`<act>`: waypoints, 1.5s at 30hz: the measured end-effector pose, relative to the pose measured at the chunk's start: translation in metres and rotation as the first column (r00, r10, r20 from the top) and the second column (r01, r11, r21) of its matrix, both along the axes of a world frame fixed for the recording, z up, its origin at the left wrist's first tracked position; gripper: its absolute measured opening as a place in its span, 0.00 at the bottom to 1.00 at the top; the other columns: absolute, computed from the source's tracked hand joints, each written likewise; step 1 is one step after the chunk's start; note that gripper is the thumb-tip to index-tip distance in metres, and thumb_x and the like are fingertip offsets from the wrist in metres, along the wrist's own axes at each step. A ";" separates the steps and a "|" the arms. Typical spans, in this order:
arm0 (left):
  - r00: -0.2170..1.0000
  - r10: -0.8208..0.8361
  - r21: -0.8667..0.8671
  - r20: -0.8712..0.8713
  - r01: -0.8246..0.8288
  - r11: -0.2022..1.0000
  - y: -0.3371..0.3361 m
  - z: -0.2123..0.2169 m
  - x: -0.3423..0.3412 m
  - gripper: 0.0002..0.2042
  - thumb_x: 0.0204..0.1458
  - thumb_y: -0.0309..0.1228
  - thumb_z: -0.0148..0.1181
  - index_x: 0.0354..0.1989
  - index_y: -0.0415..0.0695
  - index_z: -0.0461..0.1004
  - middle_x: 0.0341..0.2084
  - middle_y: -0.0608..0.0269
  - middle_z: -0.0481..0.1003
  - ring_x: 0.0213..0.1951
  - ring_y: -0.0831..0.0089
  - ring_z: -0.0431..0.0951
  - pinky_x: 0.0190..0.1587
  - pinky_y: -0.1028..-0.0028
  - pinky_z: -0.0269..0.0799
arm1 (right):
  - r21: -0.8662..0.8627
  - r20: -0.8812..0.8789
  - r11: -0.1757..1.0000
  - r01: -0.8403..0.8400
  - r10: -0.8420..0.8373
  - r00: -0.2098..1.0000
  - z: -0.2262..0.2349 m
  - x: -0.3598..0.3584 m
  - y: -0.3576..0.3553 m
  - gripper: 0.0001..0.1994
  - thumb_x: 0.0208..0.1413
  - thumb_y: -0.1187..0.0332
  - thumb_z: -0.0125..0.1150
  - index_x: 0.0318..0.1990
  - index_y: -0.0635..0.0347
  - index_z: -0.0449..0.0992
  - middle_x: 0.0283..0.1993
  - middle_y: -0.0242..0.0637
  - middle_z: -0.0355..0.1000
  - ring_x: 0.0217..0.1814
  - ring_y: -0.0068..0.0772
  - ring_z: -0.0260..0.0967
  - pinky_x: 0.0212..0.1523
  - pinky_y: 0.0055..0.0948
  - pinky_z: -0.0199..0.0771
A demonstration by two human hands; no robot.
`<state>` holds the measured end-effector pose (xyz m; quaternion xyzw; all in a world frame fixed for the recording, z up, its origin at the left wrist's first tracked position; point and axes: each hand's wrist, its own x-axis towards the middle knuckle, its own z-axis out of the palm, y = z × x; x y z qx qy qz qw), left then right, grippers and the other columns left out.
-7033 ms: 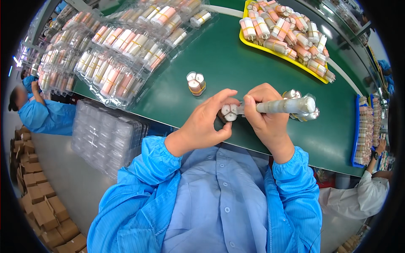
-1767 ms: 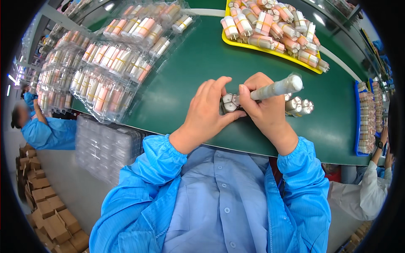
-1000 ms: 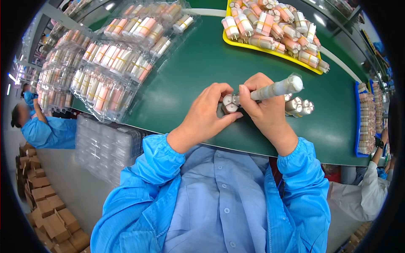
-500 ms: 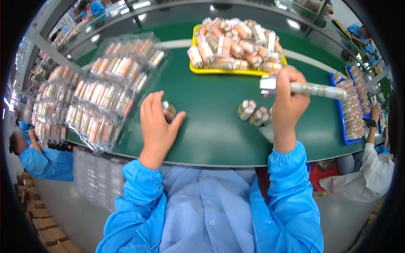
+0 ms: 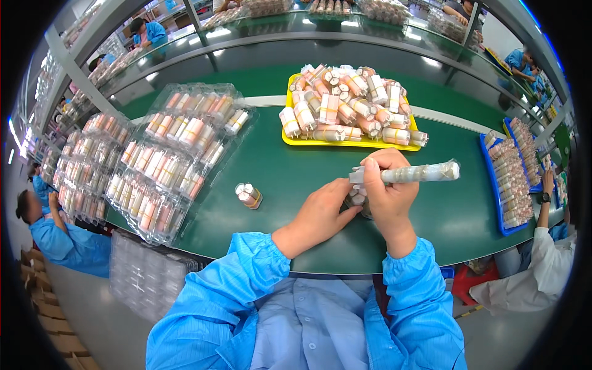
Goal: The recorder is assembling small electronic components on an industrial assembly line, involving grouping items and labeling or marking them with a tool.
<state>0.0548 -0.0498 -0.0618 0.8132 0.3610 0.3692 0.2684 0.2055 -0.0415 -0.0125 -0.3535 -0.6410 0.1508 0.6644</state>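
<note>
Clear plastic-wrapped long stick [image 5: 414, 173] sits clenched in the right hand [image 5: 390, 196] at frame centre. Left hand [image 5: 320, 213] curls loosely around a small banded bundle of cylinders [image 5: 356, 198] on the green table [image 5: 277, 166].

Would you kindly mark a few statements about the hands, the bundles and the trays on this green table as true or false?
1. The right hand grips a long silvery tool that points to the person's right. True.
2. The left hand rests flat on the clear blister trays. False: it is at a small bundle of cylinders beside the right hand, well away from those trays.
3. The yellow tray is piled with banded bundles. True.
4. One small bundle stands alone on the green table, left of both hands. True.
5. The blue tray lies on the person's left. False: it lies at the right edge.
</note>
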 end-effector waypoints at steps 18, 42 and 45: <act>0.970 0.219 0.012 0.102 -0.221 0.975 -0.037 0.000 -0.066 0.23 0.46 0.25 0.71 0.53 0.41 0.73 0.42 0.53 0.77 0.44 0.56 0.79 0.46 0.63 0.76 | -0.186 0.307 0.979 -0.079 0.135 0.942 -0.017 -0.033 -0.020 0.08 0.53 0.78 0.69 0.27 0.63 0.74 0.26 0.37 0.71 0.23 0.32 0.68 0.23 0.32 0.64; 0.971 0.240 0.099 0.013 -0.240 0.966 -0.037 -0.002 -0.070 0.27 0.44 0.22 0.74 0.55 0.40 0.73 0.44 0.54 0.78 0.44 0.60 0.80 0.47 0.67 0.77 | -0.238 0.269 0.958 -0.159 0.222 0.937 -0.034 -0.036 -0.016 0.07 0.56 0.76 0.66 0.28 0.61 0.75 0.26 0.35 0.71 0.24 0.31 0.69 0.23 0.32 0.66; 0.974 0.191 0.029 0.125 -0.196 0.980 -0.039 -0.004 -0.069 0.31 0.45 0.20 0.71 0.61 0.40 0.67 0.46 0.53 0.79 0.46 0.61 0.81 0.50 0.67 0.77 | -0.184 0.131 0.969 -0.165 0.190 0.973 -0.029 -0.034 -0.013 0.07 0.57 0.76 0.66 0.28 0.61 0.75 0.26 0.34 0.71 0.24 0.29 0.69 0.24 0.31 0.66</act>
